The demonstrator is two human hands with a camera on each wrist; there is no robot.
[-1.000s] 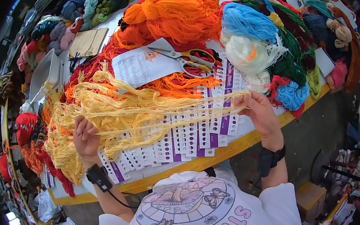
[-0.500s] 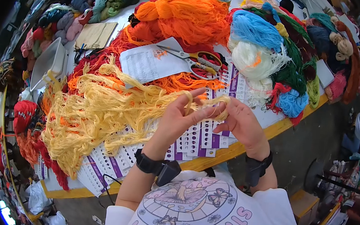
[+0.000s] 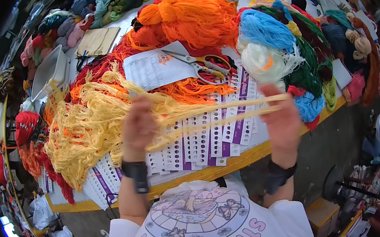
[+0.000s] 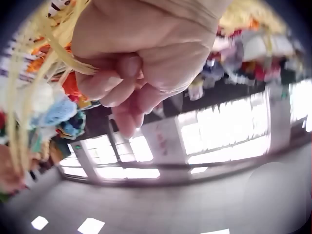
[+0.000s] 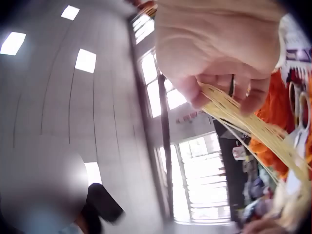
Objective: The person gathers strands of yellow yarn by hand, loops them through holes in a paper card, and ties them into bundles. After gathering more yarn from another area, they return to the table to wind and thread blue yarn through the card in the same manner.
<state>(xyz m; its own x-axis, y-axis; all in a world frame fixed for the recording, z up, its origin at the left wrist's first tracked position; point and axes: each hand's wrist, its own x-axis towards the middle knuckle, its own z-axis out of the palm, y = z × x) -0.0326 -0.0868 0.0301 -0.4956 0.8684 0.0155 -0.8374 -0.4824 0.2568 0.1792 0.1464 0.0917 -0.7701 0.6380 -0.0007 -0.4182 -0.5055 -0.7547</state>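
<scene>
Two hands well apart in the head view: half a second ago my left hand [image 3: 141,122] and right hand [image 3: 282,122] were nearly together, and now yellow strands [image 3: 229,105] stretch between them. I'd say that lays the bunch out long, so snags should be easier to spot. Their long axis runs from my left fingers to my right ones, with the right end angled towards the far side. Below them are punched cards [image 3: 216,145] on the tabletop [image 3: 241,162]; the yellow heap [image 3: 91,116] is beside my left fingers. Both hands are too blurry here to judge the grip.

Left wrist view: my fingers are curled in with the thumb over them, strands caught at the side.

Right wrist view: I'm pinching the flat bundle between thumb and fingers, and it slants away from the fingertips.
</scene>
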